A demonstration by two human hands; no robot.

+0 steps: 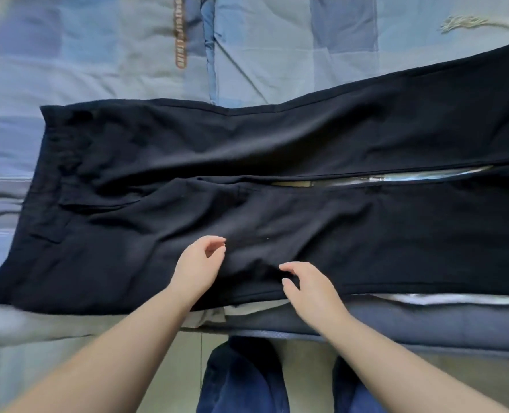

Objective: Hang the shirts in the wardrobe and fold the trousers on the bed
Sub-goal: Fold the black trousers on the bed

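Black trousers [277, 150] lie flat across the bed [98, 55], waistband at the left and both legs running off to the right, side by side with a narrow gap between them. My left hand [198, 265] hovers over the near leg close to its front edge, fingers loosely curled and apart, holding nothing. My right hand [305, 286] is just right of it over the same leg's near edge, fingers spread; it touches or nearly touches the cloth without gripping it.
The bed has a blue patchwork cover. A whitish fringed cloth [473, 23] lies at the far right. Grey and white fabric [426, 320] lies along the bed's near edge under the trousers. My legs in blue trousers [241, 380] stand on a pale floor.
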